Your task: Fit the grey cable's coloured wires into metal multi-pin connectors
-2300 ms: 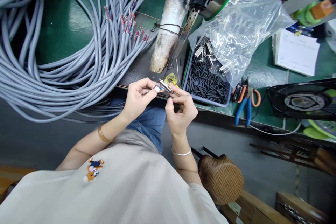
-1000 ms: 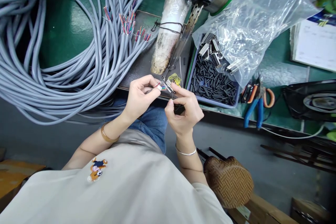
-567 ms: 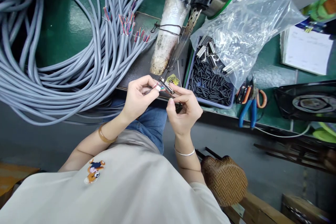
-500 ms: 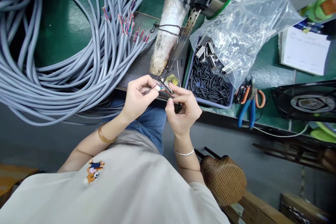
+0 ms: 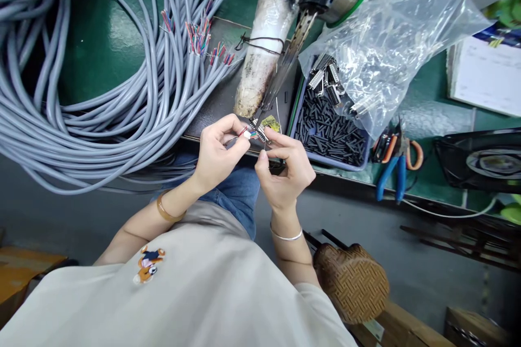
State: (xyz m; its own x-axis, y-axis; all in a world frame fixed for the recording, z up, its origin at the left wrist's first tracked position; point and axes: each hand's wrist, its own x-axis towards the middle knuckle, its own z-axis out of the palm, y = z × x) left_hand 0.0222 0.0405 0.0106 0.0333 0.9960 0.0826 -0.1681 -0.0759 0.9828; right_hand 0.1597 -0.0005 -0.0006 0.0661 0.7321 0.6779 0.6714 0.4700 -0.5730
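My left hand (image 5: 222, 146) is closed in a pinch on a bundle of thin coloured wires (image 5: 253, 134); something white shows at its thumb tip. Against the wire ends sits a small multi-pin connector (image 5: 258, 129), metal and black. The tip of a soldering iron (image 5: 285, 68), fixed above the bench, reaches down to this connector. Just right of it, my right hand (image 5: 287, 168) pinches a thin wire (image 5: 265, 146) between thumb and forefinger, its other fingers curled close to the connector's end. Behind the connector lies a yellow sponge-like piece (image 5: 270, 123).
Many grey cables (image 5: 122, 119) with stripped ends cover the left side. A blue bin (image 5: 340, 165) holds short black tubes, with a plastic bag (image 5: 407, 27) of connectors over it. Pliers (image 5: 393, 173), a fan (image 5: 484, 160) and a notepad (image 5: 488, 73) lie right; a white wrapped tube (image 5: 262, 59) hangs overhead.
The view has shifted slightly, so the bench things sit a little further right. Both hands keep their pinches at the connector, with hardly any movement.
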